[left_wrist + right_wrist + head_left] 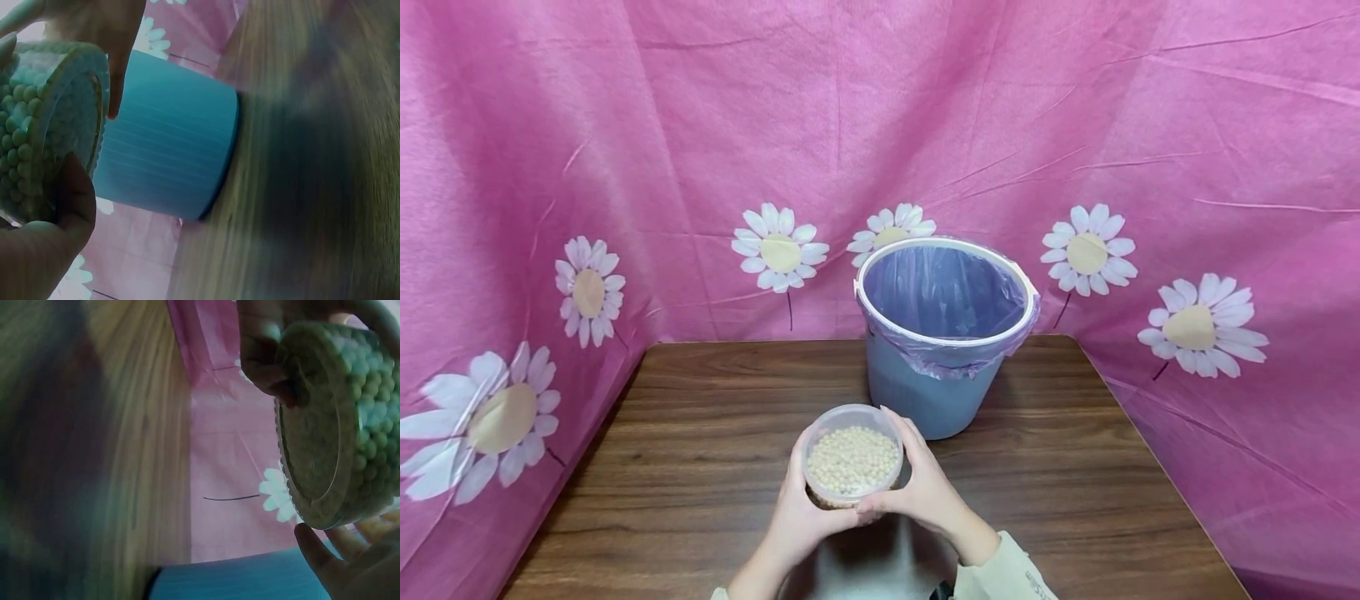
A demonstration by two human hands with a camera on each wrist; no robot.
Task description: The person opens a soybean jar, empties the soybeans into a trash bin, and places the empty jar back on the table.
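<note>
A clear round plastic tub (853, 462) full of small pale round beans or beads is held up off the table between both hands. My left hand (796, 512) grips its left side, and in the left wrist view the thumb (76, 194) lies against the underside. On the opposite side my right hand (928, 492) curls round the wall, with its fingertips near the rim. Seen from the right wrist, the tub's base (312, 444) faces down toward the table. Whether a lid covers the top I cannot tell.
Just beyond the tub stands a blue-grey bucket (925, 400) with a white rim and a purple plastic liner (951, 358) folded over it. Wood-grain table (722, 417) lies beneath. Pink cloth (700, 125) with daisies hangs at the back and sides.
</note>
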